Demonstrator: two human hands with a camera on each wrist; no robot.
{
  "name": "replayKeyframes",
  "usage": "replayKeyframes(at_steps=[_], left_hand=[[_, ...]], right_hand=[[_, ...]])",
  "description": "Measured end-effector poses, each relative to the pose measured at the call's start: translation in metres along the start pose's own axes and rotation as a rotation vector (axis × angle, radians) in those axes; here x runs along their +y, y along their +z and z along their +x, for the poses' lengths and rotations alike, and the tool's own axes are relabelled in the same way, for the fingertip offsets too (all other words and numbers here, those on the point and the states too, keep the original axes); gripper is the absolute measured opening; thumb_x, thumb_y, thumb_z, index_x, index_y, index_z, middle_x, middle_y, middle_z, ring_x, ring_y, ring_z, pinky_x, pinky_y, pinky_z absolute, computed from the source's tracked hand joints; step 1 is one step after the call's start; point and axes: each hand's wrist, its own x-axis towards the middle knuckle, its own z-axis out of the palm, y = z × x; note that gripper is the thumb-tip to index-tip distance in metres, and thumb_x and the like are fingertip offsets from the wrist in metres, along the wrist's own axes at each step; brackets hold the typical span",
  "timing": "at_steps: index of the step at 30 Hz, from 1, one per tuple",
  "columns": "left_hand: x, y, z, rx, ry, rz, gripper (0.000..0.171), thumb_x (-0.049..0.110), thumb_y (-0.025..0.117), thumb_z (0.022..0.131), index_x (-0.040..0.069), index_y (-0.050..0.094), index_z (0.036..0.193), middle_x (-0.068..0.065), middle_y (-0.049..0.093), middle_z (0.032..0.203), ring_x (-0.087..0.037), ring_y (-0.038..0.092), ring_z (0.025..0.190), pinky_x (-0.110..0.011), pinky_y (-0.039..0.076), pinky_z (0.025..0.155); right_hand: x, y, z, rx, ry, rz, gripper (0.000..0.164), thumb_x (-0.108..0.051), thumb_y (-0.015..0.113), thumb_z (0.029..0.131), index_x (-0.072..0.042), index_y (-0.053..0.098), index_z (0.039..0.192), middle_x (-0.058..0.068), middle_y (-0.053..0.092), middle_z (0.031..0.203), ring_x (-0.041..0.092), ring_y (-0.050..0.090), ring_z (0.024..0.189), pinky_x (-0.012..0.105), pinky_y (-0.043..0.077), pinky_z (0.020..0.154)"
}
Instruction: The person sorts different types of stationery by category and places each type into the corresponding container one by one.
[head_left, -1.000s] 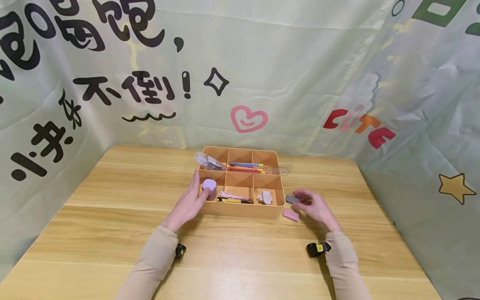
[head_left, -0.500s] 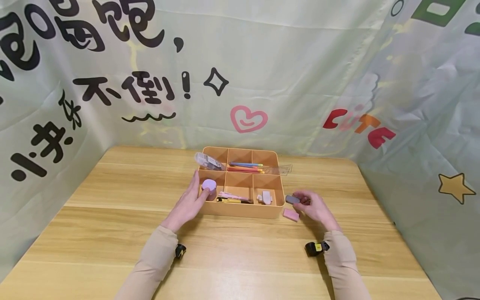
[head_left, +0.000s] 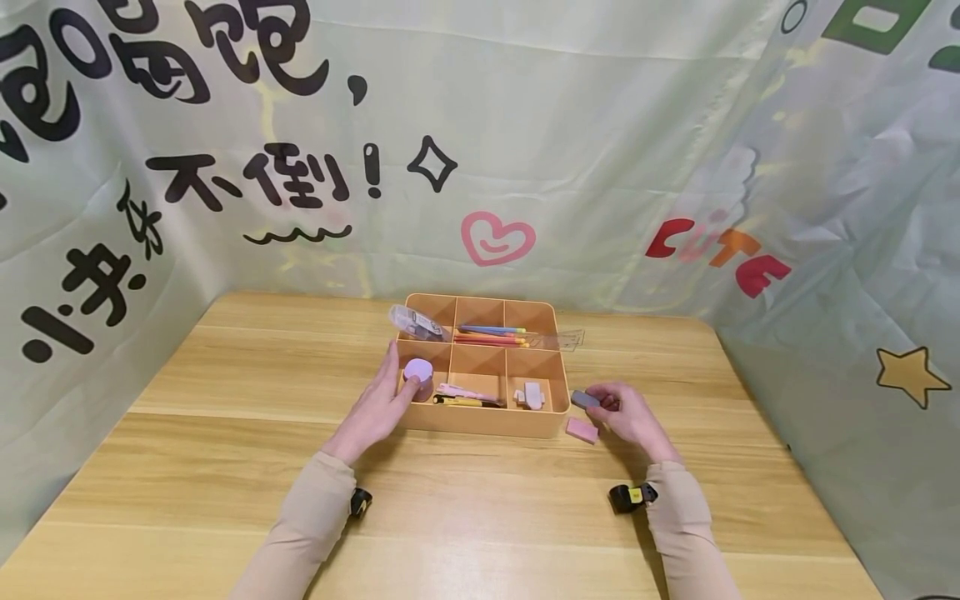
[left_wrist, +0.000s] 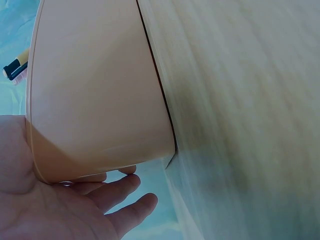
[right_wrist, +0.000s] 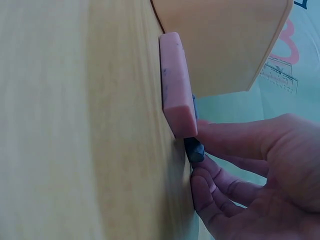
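Observation:
A tan divided organizer box (head_left: 480,422) stands on the table, with my left hand (head_left: 371,412) at its left front corner. My left thumb hooks over the rim beside a round purple-lidded container (head_left: 418,372), while the fingers lie along the outer wall. To the right of the box, my right hand (head_left: 628,417) pinches a dark grey eraser (head_left: 584,400) between thumb and fingers, low at the tabletop. A pink eraser (right_wrist: 177,85) lies flat just in front of it, near the box's right front corner.
Compartments hold pencils (head_left: 491,337), a clear plastic case (head_left: 416,322), pens (head_left: 468,400) and a small white-and-lilac object (head_left: 531,395). A transparent ruler (head_left: 566,339) juts over the right rim. Printed cloth (head_left: 600,167) hangs behind the wooden table (head_left: 480,517).
My right wrist has shifted slightly left and the grey eraser has tilted a little in the fingers. The left hand and the box have stayed put.

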Motion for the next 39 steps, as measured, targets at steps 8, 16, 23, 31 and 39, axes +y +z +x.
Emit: replayKeyframes(at_steps=[8,16,23,31,39], left_hand=[[-0.0004,0.0004,0.0006,-0.007,-0.006,0.000,0.079,0.038,0.037,0.109,0.000,-0.009,0.159,-0.023,-0.005,0.169,-0.037,0.006,0.157,-0.050,0.011,0.129],[-0.0004,0.0002,0.0003,-0.006,0.002,-0.002,0.079,0.038,0.037,0.109,-0.001,-0.009,0.159,-0.023,-0.005,0.169,-0.037,0.006,0.157,-0.051,0.011,0.129],[-0.0006,0.0009,0.0015,0.002,0.001,-0.002,0.078,0.035,0.039,0.109,-0.003,-0.007,0.159,-0.024,-0.003,0.169,-0.037,0.008,0.157,-0.051,0.012,0.129],[-0.0003,0.0007,0.0011,-0.001,0.004,-0.008,0.078,0.035,0.039,0.109,-0.003,-0.007,0.159,-0.023,-0.005,0.169,-0.037,0.007,0.157,-0.051,0.011,0.129],[-0.0002,0.0012,0.0009,0.008,-0.001,-0.007,0.077,0.035,0.038,0.109,-0.004,-0.005,0.159,-0.024,-0.003,0.169,-0.037,0.007,0.157,-0.052,0.012,0.129]], right_hand=[[0.0019,0.0011,0.0015,-0.007,0.000,0.000,0.033,-0.005,0.072,0.089,0.010,0.066,0.118,0.024,0.065,0.105,0.023,0.060,0.087,0.024,0.047,0.071],[0.0017,0.0024,0.0024,0.000,0.020,-0.026,0.031,-0.006,0.072,0.090,0.008,0.067,0.117,0.022,0.064,0.104,0.021,0.058,0.085,0.024,0.046,0.071],[0.0011,0.0026,0.0021,0.006,0.014,-0.057,0.029,-0.006,0.070,0.091,0.008,0.067,0.115,0.020,0.063,0.101,0.021,0.057,0.084,0.025,0.045,0.071],[0.0018,0.0025,0.0028,0.011,-0.003,-0.066,0.027,-0.006,0.067,0.093,0.009,0.066,0.116,0.021,0.062,0.101,0.022,0.056,0.084,0.026,0.045,0.072],[0.0013,0.0030,0.0025,0.004,-0.014,-0.070,0.025,-0.005,0.063,0.096,0.010,0.064,0.116,0.020,0.061,0.100,0.023,0.054,0.085,0.028,0.042,0.072]])
